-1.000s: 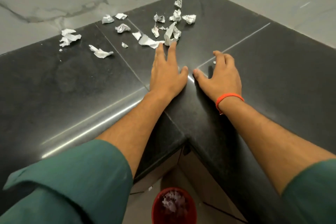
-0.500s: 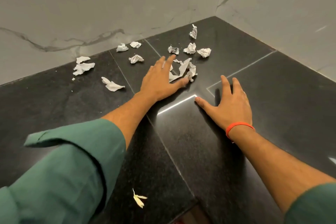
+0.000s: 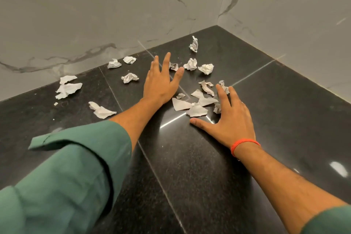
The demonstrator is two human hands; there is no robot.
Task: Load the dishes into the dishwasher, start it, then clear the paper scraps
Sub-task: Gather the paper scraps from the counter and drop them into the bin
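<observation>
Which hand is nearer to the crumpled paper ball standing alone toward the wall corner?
Left. The left hand reaches with its fingertips just below and left of the paper ball; the right hand lies flat farther back on the counter.

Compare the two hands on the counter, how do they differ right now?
The left hand reaches farther back among the crumpled scraps; the right hand lies nearer, beside the flat torn scraps. The right wrist wears an orange band; the left wrist is bare. The left sleeve fills much of the view; the right sleeve barely shows. Both hands are open, palms down on the black counter.
</observation>
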